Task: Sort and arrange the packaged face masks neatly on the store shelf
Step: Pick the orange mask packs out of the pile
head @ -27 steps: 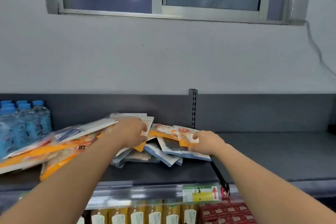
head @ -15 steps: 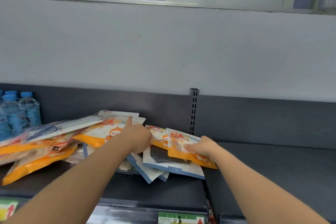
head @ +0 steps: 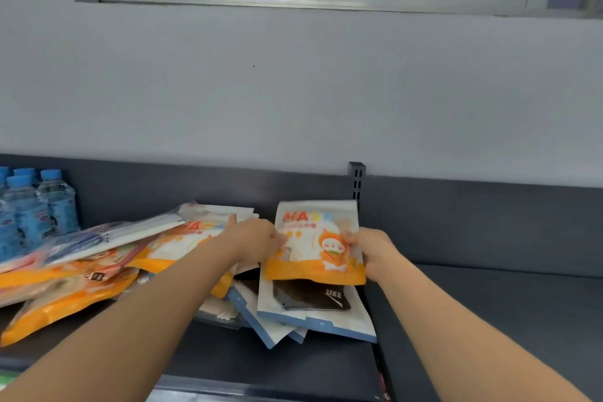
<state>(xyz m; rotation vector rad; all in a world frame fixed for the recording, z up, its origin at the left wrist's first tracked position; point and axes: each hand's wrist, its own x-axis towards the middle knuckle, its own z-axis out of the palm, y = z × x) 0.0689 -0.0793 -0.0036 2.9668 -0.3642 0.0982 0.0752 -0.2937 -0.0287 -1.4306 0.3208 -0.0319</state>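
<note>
Orange-and-white mask pack stands upright over the pile, its sides pinched by the left hand and right hand.

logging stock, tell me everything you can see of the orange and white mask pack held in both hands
The orange and white mask pack is a flat, glossy plastic pouch: white top with orange lettering starting "MAS", a cartoon figure, an orange band along the bottom. It is held nearly upright, front to the camera, by the slotted shelf post. The left hand grips its left edge, the right hand its right edge. Its bottom overlaps the blue-edged black mask pack.
</note>
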